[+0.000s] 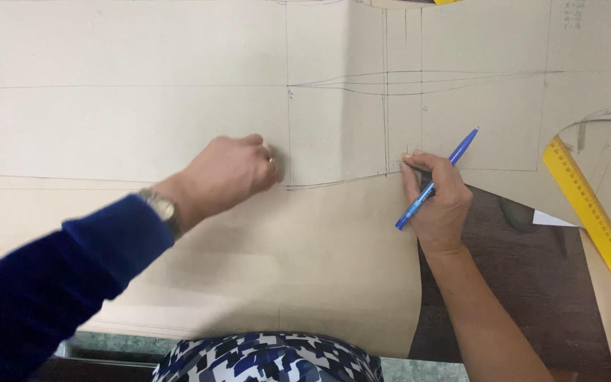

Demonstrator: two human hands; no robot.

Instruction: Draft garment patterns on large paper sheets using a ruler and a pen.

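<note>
Looking down past your patterned garment (266,359), you have a dark tabletop (525,283) showing at lower right. Item: left hand (231,173), in a blue sleeve (44,283) with a wristwatch (162,207), fingers curled shut and knuckles pressed on the tan pattern paper (143,127), apparently to keep the sheet from sliding; it grips nothing. Item: right hand (438,201), closed round a blue pen (435,180), fingertips set on the paper's lower edge near a pencilled vertical. Item: yellow ruler (587,207), lying slantwise at right, well apart. Beyond: drawn rectangles and a long shallow curve (419,81).
</note>
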